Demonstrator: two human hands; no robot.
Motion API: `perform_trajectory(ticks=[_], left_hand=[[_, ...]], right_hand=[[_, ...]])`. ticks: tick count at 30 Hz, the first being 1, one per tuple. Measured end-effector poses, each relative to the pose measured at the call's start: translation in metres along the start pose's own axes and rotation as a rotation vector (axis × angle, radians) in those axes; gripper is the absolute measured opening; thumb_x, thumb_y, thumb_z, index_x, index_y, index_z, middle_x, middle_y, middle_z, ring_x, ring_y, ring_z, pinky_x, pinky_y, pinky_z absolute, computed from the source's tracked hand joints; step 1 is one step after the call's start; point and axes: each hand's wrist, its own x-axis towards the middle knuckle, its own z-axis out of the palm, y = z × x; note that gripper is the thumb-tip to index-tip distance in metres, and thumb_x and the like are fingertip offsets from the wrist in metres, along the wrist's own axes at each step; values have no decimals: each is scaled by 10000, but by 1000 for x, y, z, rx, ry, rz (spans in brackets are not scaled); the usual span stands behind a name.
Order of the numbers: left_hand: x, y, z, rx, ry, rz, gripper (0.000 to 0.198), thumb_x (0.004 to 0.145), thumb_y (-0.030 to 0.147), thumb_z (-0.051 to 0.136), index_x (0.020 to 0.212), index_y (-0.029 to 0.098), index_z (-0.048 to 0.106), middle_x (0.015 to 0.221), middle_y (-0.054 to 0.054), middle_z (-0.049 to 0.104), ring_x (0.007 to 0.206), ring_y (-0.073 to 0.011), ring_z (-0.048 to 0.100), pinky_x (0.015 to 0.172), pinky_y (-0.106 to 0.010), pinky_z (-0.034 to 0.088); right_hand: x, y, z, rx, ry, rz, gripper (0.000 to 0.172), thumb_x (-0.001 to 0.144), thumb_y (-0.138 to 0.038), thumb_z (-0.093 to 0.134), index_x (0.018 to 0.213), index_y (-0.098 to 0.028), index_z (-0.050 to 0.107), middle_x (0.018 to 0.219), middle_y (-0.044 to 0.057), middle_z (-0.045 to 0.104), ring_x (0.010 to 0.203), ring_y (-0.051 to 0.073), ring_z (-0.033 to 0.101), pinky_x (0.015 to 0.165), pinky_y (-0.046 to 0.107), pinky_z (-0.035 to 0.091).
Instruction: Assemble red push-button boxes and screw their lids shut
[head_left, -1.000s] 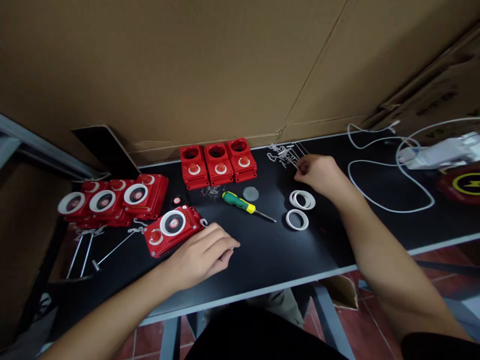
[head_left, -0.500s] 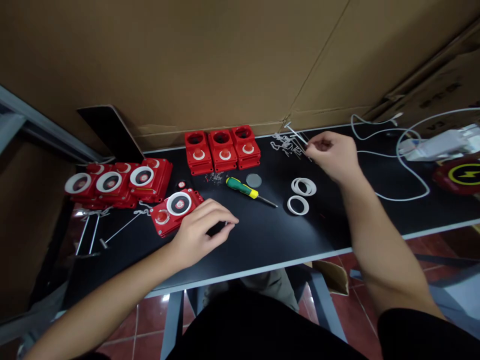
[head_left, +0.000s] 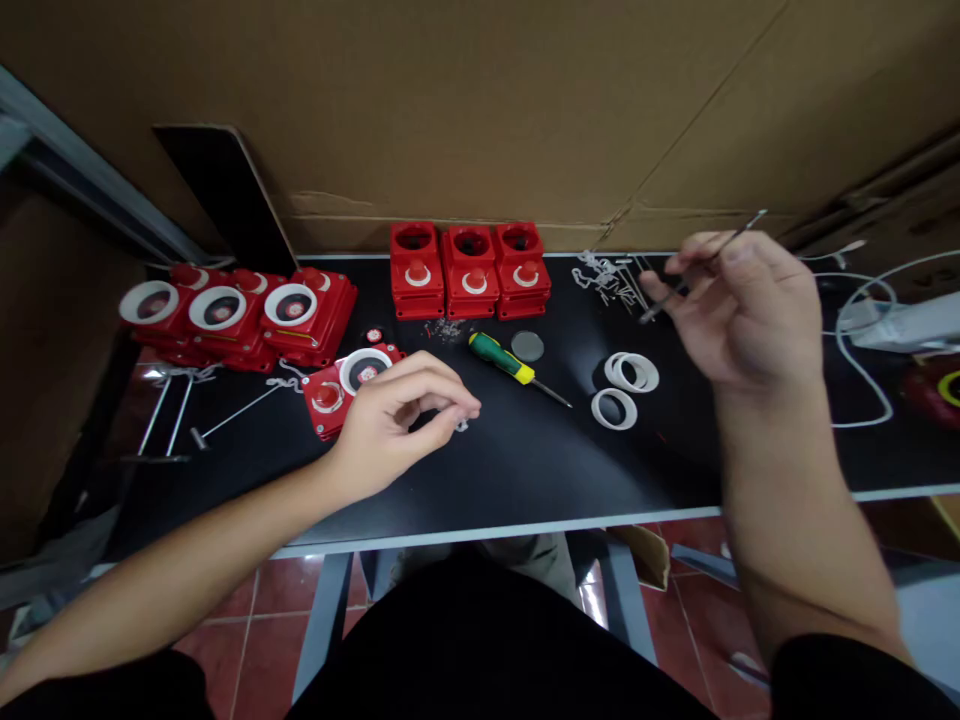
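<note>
1 slim metal rod in R hand, grip half-curled; L hand pinching sm. whitish bit.

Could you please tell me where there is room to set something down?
Bare black tabletop lies between the screwdriver and front edge, from the left hand across to the white rings. The left end is crowded with red units and metal T-bars.

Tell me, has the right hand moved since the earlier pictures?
Yes. Against the white rings, the right hand has moved to the right, away from the pile of metal rods, holding a thin rod.
</note>
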Motion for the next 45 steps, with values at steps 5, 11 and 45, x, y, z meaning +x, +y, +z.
perform_trajectory(ticks=[5, 11, 45], left_hand=[[1, 0, 0, -156, 38, -79, 65, 1058, 243, 825, 1061, 185, 797, 937, -35, 749, 768, -118, 764, 703, -220, 635], [1, 1, -1, -76, 55, -63, 196, 1043, 302, 859, 984, 200, 704, 890, -17, 708, 783, -126, 707, 730, -235, 603], [4, 5, -7, 121, -139, 119, 302, 1009, 19, 813, 1235, 195, 719, 1018, -30, 737, 878, -159, 747, 743, -315, 665]], right_hand=[[-56, -9, 69, -105, -457, -15, 192, 1115, -399, 701, 1061, -221, 750, 705, -46, 643, 488, 45, 532, 468, 195, 391], [-100, 23, 102, -174, -562, -198, 214, 1157, -277, 618, 1092, -144, 772, 882, 10, 701, 667, 28, 581, 617, 177, 477], [-110, 18, 87, -353, -698, -400, 89, 1114, -175, 676, 1122, -155, 763, 1016, 49, 761, 899, 99, 713, 798, 246, 618]])
